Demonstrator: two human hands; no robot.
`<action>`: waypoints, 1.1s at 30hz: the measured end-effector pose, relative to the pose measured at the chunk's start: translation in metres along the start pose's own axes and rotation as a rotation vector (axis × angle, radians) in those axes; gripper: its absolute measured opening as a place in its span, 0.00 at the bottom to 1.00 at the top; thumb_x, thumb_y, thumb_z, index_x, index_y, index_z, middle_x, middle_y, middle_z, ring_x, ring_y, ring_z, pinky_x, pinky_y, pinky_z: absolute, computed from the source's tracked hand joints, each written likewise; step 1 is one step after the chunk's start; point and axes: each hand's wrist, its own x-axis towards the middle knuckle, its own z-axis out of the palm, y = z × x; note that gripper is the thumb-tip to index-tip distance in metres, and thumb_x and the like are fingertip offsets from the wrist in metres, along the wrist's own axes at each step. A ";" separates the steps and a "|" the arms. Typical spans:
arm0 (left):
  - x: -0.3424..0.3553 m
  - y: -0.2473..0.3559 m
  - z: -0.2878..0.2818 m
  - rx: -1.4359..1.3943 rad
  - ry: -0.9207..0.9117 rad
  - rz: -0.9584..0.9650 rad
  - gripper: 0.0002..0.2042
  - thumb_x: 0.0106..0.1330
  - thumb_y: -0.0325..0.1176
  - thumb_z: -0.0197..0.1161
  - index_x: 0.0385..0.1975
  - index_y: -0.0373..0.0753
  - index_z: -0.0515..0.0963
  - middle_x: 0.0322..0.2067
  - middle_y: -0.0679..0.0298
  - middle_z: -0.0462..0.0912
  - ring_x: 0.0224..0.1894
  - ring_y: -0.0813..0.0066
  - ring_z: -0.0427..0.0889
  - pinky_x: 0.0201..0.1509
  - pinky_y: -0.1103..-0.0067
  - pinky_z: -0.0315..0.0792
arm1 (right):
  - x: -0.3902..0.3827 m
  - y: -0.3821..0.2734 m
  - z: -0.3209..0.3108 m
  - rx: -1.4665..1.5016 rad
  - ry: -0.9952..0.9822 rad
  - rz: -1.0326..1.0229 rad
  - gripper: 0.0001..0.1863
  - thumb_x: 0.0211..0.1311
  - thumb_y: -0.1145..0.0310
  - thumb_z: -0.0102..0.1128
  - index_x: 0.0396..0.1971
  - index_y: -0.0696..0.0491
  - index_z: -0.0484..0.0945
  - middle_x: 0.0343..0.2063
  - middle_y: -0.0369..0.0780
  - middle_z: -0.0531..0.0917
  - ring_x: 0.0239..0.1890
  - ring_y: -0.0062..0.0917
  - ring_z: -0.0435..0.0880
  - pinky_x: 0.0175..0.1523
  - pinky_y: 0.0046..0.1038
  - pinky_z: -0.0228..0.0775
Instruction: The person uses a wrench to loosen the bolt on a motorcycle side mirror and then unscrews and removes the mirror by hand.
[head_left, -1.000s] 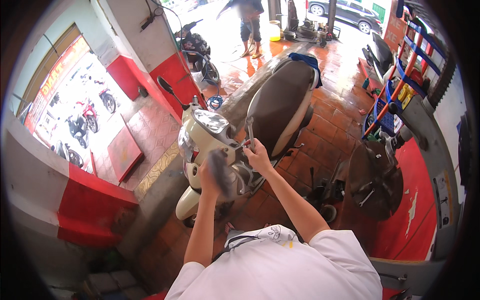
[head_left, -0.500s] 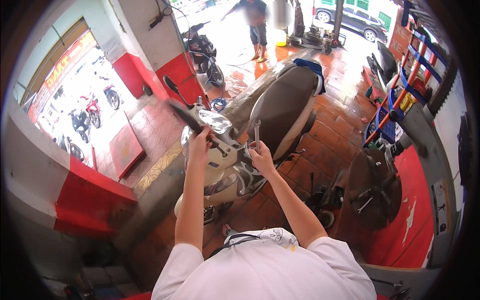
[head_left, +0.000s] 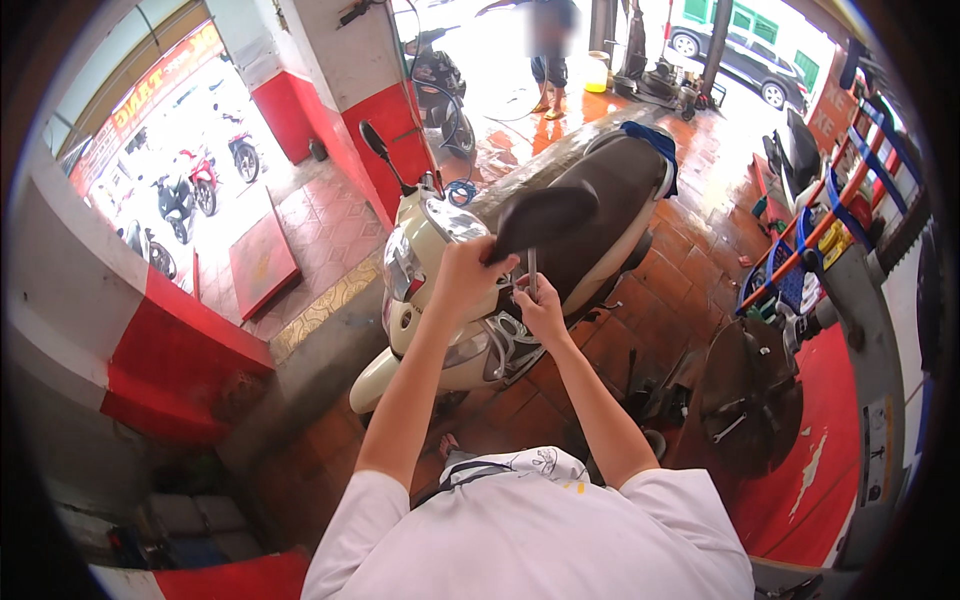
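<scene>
My left hand (head_left: 470,268) is closed on a dark scooter mirror (head_left: 545,215), raised over the cream scooter's front (head_left: 440,355). Beside it, my right hand (head_left: 540,310) grips an upright metal wrench (head_left: 531,262), whose upper end is partly hidden by the mirror. Both hands are above the front bodywork. Another mirror (head_left: 376,142) stands on its stem at the scooter's left. The long brown seat (head_left: 610,190) stretches away behind my hands, with a blue cloth (head_left: 655,140) at its far end.
A person (head_left: 550,70) stands outside near a parked motorbike (head_left: 440,100) and yellow bucket (head_left: 598,72). A red-and-white pillar (head_left: 375,140) rises at left. At right are a blue-and-orange rack (head_left: 820,230), grey machine post (head_left: 868,400) and dark round turntable (head_left: 740,390) with a wrench lying on it.
My left hand has risen and then swung right with the mirror, which now lies over the seat beside the wrench. My right hand has shifted slightly right, still gripping the wrench.
</scene>
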 end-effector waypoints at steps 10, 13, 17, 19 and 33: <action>-0.009 -0.065 -0.016 -0.953 0.405 -0.607 0.05 0.66 0.34 0.65 0.34 0.41 0.76 0.31 0.66 0.82 0.32 0.80 0.81 0.33 0.88 0.72 | -0.005 -0.007 -0.008 0.188 0.029 0.091 0.05 0.63 0.74 0.58 0.37 0.56 0.73 0.20 0.27 0.69 0.21 0.10 0.62 0.25 0.19 0.53; -0.059 -0.051 -0.003 -0.862 0.489 -0.295 0.04 0.67 0.31 0.63 0.35 0.39 0.77 0.36 0.61 0.83 0.39 0.76 0.84 0.37 0.86 0.76 | -0.003 -0.007 -0.004 0.085 0.013 0.047 0.05 0.63 0.74 0.58 0.37 0.56 0.74 0.20 0.28 0.69 0.21 0.10 0.63 0.26 0.20 0.55; -0.080 -0.037 0.014 -0.002 0.391 0.337 0.10 0.65 0.27 0.63 0.45 0.33 0.78 0.41 0.53 0.85 0.42 0.69 0.86 0.46 0.74 0.79 | -0.006 -0.010 -0.002 0.007 -0.007 0.048 0.05 0.63 0.74 0.58 0.37 0.56 0.74 0.20 0.28 0.70 0.22 0.10 0.65 0.26 0.21 0.56; -0.069 -0.015 0.004 -0.059 0.242 0.213 0.10 0.65 0.27 0.63 0.44 0.33 0.79 0.38 0.52 0.85 0.39 0.69 0.86 0.44 0.74 0.79 | -0.006 -0.010 -0.001 -0.023 -0.017 0.010 0.06 0.63 0.73 0.58 0.37 0.56 0.74 0.19 0.28 0.70 0.22 0.10 0.65 0.26 0.21 0.57; -0.013 -0.061 -0.012 -0.905 0.320 -0.580 0.08 0.69 0.34 0.62 0.44 0.42 0.77 0.39 0.67 0.84 0.37 0.81 0.83 0.35 0.86 0.73 | -0.008 -0.013 -0.007 0.197 -0.035 0.107 0.05 0.64 0.75 0.57 0.38 0.54 0.71 0.18 0.27 0.68 0.16 0.09 0.63 0.20 0.18 0.51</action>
